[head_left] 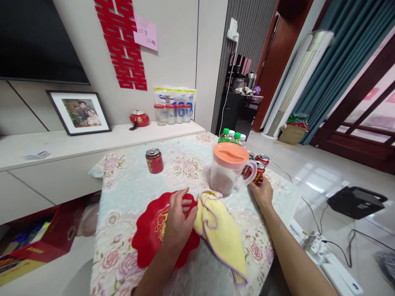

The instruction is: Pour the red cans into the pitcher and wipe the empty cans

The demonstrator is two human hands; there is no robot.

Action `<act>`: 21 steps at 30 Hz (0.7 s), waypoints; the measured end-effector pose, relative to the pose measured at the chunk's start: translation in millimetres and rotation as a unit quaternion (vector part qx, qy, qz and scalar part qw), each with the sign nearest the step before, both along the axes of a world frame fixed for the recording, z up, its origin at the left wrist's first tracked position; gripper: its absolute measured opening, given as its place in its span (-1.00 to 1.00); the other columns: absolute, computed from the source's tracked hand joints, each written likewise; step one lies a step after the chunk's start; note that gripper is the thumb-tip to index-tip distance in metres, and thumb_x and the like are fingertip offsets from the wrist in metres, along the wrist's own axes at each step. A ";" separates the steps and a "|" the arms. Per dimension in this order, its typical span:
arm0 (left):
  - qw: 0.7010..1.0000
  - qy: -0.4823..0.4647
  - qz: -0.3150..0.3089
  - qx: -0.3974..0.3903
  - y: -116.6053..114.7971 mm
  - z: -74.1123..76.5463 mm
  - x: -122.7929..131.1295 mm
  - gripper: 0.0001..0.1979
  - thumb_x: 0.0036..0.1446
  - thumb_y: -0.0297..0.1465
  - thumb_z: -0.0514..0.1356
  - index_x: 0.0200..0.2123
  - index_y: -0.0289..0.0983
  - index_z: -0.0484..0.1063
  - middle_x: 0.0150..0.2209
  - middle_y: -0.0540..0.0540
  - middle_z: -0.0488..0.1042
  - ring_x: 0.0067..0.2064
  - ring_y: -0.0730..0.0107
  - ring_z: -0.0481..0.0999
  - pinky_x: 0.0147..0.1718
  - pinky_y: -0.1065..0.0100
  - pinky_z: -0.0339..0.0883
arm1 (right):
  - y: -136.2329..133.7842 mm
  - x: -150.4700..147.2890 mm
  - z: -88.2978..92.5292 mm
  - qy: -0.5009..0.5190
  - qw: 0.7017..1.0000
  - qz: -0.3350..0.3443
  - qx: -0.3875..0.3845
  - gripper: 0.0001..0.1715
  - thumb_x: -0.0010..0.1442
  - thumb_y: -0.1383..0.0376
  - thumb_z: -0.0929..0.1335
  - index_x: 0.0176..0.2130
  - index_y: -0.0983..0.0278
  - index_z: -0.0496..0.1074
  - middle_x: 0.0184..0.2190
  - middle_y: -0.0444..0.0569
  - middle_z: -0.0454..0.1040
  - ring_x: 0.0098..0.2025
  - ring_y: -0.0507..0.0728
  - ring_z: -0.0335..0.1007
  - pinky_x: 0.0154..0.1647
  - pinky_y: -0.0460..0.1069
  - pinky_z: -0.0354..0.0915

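Observation:
My left hand (178,220) rests on a red scalloped plate (151,236) on the floral tablecloth, fingers curled over the plate's right rim beside a yellow cloth (220,230). My right hand (261,191) reaches to the right of a clear pitcher with an orange lid (228,166) and is closed on a red drink can (259,172). A second red can (263,159) stands just behind it. A lone red can (154,160) stands at the far left of the table.
Green and white capped bottles (231,136) stand behind the pitcher. A white sideboard (61,144) holds a framed photo, a red pot and jars. Cables, a power strip (327,255) and a black device (354,201) lie on the floor at right.

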State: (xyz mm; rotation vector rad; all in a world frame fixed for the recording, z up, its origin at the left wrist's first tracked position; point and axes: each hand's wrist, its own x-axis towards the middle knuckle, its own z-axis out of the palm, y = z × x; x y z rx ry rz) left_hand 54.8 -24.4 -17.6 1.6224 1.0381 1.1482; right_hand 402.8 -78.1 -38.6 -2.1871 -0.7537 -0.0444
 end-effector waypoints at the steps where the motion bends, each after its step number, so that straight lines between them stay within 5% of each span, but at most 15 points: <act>1: 1.000 0.002 0.000 0.000 0.0 -0.3 0.1 -0.44 0.12 -0.22 0.26 0.19 -0.21 0.40 0.15 -0.24 0.39 -0.06 0.19 0.62 -0.06 0.04 0.61 | 0.9 1.1 -0.5 0.001 1.000 0.002 0.002 -0.54 0.39 0.10 0.43 0.17 0.27 0.46 0.11 0.06 0.53 0.03 0.20 0.55 0.03 0.20 0.53; 11: 1.000 -0.015 0.017 0.019 -0.9 3.1 -2.6 -0.57 0.16 -0.21 0.28 0.10 -0.17 0.50 0.08 -0.20 0.52 -0.08 0.17 0.66 -0.11 0.13 0.62 | 7.7 6.9 -10.9 0.004 0.999 0.002 0.049 -0.53 0.39 0.11 0.43 0.18 0.26 0.45 0.13 0.07 0.52 0.05 0.21 0.54 0.04 0.21 0.53; 15: 0.998 -0.038 0.041 -0.034 -1.2 13.7 -8.7 -0.75 0.22 -0.14 0.24 -0.13 -0.11 0.59 -0.24 -0.09 0.68 -0.18 0.11 0.70 -0.14 0.10 0.59 | -2.3 4.0 -13.5 0.017 0.997 -0.040 0.063 -0.54 0.39 0.11 0.43 0.17 0.27 0.46 0.10 0.06 0.54 0.01 0.19 0.55 0.02 0.19 0.53; 21: 0.968 -0.194 -0.002 -0.160 -2.9 30.5 -9.1 -0.69 0.19 -0.03 0.28 -0.28 -0.16 0.55 -0.58 0.05 0.52 -0.55 0.37 0.50 -0.49 0.35 0.39 | -20.8 -7.7 -8.9 0.035 0.994 -0.077 0.076 -0.64 0.43 0.04 0.36 -0.12 0.30 0.52 -0.23 -0.07 0.57 -0.20 0.11 0.53 -0.05 0.13 0.47</act>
